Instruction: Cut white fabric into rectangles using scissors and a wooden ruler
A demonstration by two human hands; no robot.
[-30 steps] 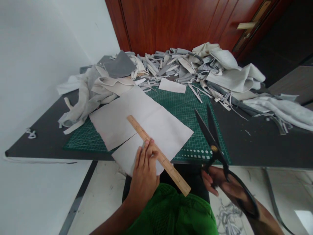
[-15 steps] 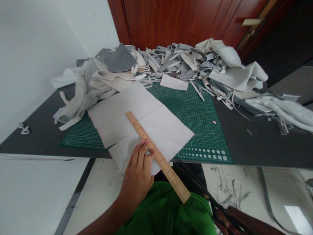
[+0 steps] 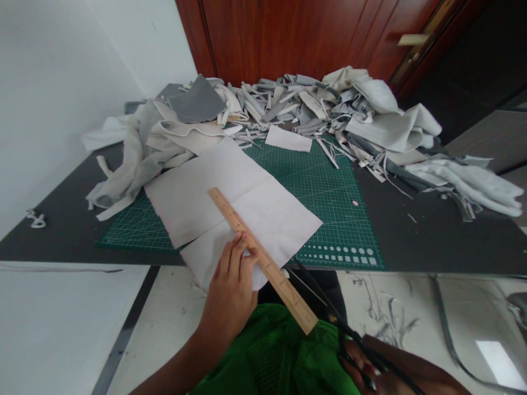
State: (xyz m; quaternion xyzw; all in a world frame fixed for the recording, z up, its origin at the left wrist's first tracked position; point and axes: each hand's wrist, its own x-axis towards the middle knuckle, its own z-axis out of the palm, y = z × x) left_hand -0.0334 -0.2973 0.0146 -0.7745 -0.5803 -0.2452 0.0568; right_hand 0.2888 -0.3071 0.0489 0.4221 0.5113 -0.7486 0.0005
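"One thing is changing: the scissors (image 3: 331, 319) are coming in low beside the ruler (image 3: 272, 270)."

"What's that meaning for the work?"

"Their parted blades are pointing at the sheet's near edge, so I'm judging them close enough to reach it."

"And the sheet (image 3: 267, 203)?"

"It's lying across the mat (image 3: 329, 219) on the table (image 3: 411, 236), overhanging the front edge, with the ruler slanting over it."

"How are the hands doing?"

"They're staying apart. The right hand (image 3: 359, 363) is gripping the scissors' handles; the left hand (image 3: 233, 269) is resting its fingers on ruler and sheet."

"Is it pinching?"

"I can't tell; its thumb is mostly hiding."

"Anything else unclear?"

"Dark clothing is blurring the blades, their tips are hard to place, and the ruler is covering where the sheet's slit is ending."
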